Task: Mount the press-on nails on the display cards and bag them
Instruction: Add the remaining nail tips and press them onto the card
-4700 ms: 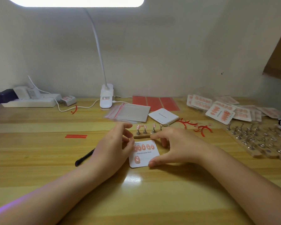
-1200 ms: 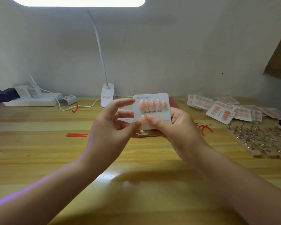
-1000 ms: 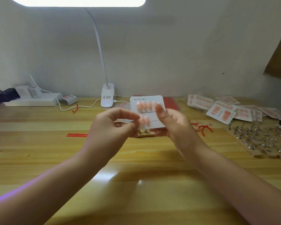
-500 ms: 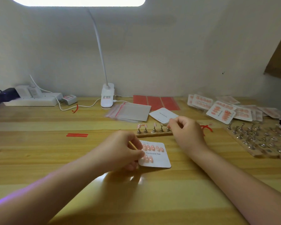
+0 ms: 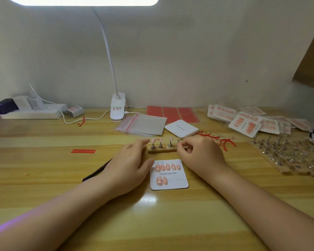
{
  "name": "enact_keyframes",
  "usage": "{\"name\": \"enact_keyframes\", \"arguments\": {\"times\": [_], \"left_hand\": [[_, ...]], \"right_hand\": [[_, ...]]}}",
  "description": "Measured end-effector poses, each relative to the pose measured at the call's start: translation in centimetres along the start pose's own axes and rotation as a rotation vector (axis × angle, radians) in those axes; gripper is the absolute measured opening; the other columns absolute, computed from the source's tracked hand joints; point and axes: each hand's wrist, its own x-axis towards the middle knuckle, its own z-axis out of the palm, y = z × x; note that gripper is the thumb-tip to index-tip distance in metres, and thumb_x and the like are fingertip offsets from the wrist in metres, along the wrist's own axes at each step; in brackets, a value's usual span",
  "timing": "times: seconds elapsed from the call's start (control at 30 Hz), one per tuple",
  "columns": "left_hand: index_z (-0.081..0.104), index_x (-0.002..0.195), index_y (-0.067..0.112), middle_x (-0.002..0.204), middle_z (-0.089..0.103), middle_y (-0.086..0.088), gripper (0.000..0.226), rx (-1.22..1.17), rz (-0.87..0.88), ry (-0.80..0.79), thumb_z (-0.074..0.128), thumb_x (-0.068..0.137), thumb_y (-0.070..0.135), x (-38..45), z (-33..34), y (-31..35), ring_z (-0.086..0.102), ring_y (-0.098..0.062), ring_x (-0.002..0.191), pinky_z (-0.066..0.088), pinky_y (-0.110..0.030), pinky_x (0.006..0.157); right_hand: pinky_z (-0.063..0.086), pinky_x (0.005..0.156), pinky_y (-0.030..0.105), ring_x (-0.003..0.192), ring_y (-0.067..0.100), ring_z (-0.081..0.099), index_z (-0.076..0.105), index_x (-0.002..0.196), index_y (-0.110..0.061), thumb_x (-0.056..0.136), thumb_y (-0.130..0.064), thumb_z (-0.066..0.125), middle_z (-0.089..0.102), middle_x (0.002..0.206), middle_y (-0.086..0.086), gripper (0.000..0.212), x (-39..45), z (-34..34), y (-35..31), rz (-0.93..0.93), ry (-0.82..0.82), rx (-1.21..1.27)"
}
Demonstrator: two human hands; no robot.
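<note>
A white display card (image 5: 172, 180) printed "Handmade Nail" lies flat on the wooden table (image 5: 43, 178), with several pink press-on nails stuck on it. Just behind it sits a small wooden nail stand (image 5: 161, 150) whose metal pegs carry three pink nails. My left hand (image 5: 129, 165) lies beside the card, its straight fingers touching the stand's left end. At the stand's right end my right hand (image 5: 201, 154) has curled fingers that pinch a small pink nail (image 5: 184, 147).
Clear zip bags (image 5: 143, 124), a stack of blank cards (image 5: 181, 128) and red adhesive sheets (image 5: 172, 114) lie behind the stand. Bagged finished cards (image 5: 243, 122) and more peg stands (image 5: 288, 156) fill the right. Black tweezers (image 5: 96, 172) lie left of my left hand; a lamp base (image 5: 117, 109) stands behind.
The card, held up in both hands a second ago, now lies on the table. My left hand has moved from the card to the stand's left end. My right hand stays at its right end.
</note>
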Motion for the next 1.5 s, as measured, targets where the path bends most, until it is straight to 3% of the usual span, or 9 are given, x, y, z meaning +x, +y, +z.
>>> {"name": "enact_keyframes", "arguments": {"times": [0.1, 0.23, 0.43, 0.63, 0.83, 1.03, 1.13, 1.27, 1.5], "left_hand": [[0.025, 0.146, 0.037, 0.144, 0.043, 0.008, 0.056, -0.039, 0.04, -0.016, 0.052, 0.096, 0.038, 0.2, 0.2, -0.3, 0.037, -0.007, 0.135, 0.036, -0.038, 0.111], [0.024, 0.147, 0.035, 0.139, 0.051, 0.01, 0.061, -0.147, 0.031, 0.026, 0.056, 0.095, 0.032, 0.0, 0.2, -0.2, 0.045, -0.007, 0.13, 0.04, -0.038, 0.109], [0.019, 0.148, 0.036, 0.139, 0.052, 0.012, 0.066, -0.093, 0.059, 0.044, 0.058, 0.094, 0.034, 0.0, 0.5, -0.2, 0.044, -0.007, 0.131, 0.039, -0.037, 0.11], [0.019, 0.149, 0.032, 0.139, 0.053, 0.012, 0.068, -0.021, 0.103, 0.092, 0.057, 0.093, 0.035, -0.2, 0.7, 0.0, 0.043, -0.005, 0.131, 0.036, -0.027, 0.108], [0.022, 0.149, 0.029, 0.117, 0.053, 0.021, 0.063, -0.008, 0.172, 0.154, 0.055, 0.095, 0.029, -0.4, 0.2, 0.3, 0.045, -0.005, 0.118, 0.037, -0.027, 0.102], [0.014, 0.152, 0.03, 0.122, 0.055, 0.023, 0.065, -0.019, 0.188, 0.097, 0.049, 0.098, 0.035, -0.2, 0.2, 0.1, 0.037, -0.003, 0.124, 0.029, -0.024, 0.103], [0.032, 0.146, 0.025, 0.118, 0.059, 0.016, 0.059, -0.128, 0.231, 0.269, 0.058, 0.093, 0.028, -0.5, -0.6, 0.9, 0.049, -0.006, 0.116, 0.04, -0.025, 0.098], [0.042, 0.137, 0.02, 0.114, 0.064, 0.013, 0.056, -0.269, 0.369, 0.558, 0.067, 0.086, 0.023, -0.7, -2.8, 2.4, 0.058, 0.001, 0.108, 0.041, -0.007, 0.083], [0.051, 0.128, 0.019, 0.105, 0.062, 0.023, 0.054, -0.121, 0.54, 0.609, 0.072, 0.08, 0.031, -1.4, -5.1, 4.1, 0.049, 0.025, 0.105, 0.033, 0.001, 0.085]], "right_hand": [[0.042, 0.047, 0.028, 0.057, 0.016, 0.056, 0.075, 0.08, -0.018, 0.092, -0.032, 0.057, 0.06, 0.058, -0.005, 0.025, 0.1, 0.2, -0.1, -0.025, -0.066, -0.054], [0.03, 0.043, 0.026, 0.051, 0.011, 0.048, 0.071, 0.076, -0.019, 0.094, -0.034, 0.056, 0.05, 0.052, -0.01, 0.028, 0.1, 0.4, -0.1, -0.058, -0.074, -0.077], [0.05, 0.056, 0.033, 0.066, 0.015, 0.061, 0.076, 0.09, -0.022, 0.095, -0.038, 0.056, 0.068, 0.07, -0.003, 0.026, 0.3, 0.1, 0.0, -0.031, -0.122, -0.063], [0.051, 0.058, 0.036, 0.069, 0.018, 0.061, 0.075, 0.092, -0.019, 0.094, -0.029, 0.057, 0.068, 0.074, -0.003, 0.021, 0.0, 0.0, -0.4, -0.109, -0.057, -0.092], [0.046, 0.059, 0.026, 0.064, 0.01, 0.055, 0.064, 0.086, -0.014, 0.09, -0.015, 0.06, 0.059, 0.069, -0.009, 0.006, -0.1, -0.2, -0.5, -0.046, 0.075, 0.203], [0.053, 0.064, 0.017, 0.07, 0.006, 0.066, 0.063, 0.085, -0.027, 0.091, -0.013, 0.064, 0.068, 0.075, -0.007, 0.015, 0.1, -1.2, -1.8, 0.051, 0.132, 0.533], [0.056, 0.067, 0.02, 0.073, 0.007, 0.068, 0.067, 0.09, -0.028, 0.091, -0.014, 0.066, 0.07, 0.077, -0.007, 0.014, -0.1, -2.4, -2.9, 0.015, 0.093, 0.631], [0.053, 0.064, 0.015, 0.07, 0.003, 0.067, 0.071, 0.095, -0.024, 0.09, -0.01, 0.067, 0.07, 0.075, -0.009, 0.015, -0.6, -3.6, -4.9, -0.123, 0.056, 0.648], [0.053, 0.064, 0.012, 0.071, 0.006, 0.068, 0.074, 0.098, -0.006, 0.086, -0.002, 0.07, 0.071, 0.081, 0.001, 0.013, -1.2, -4.4, -6.8, -0.333, 0.106, 0.548]]}}
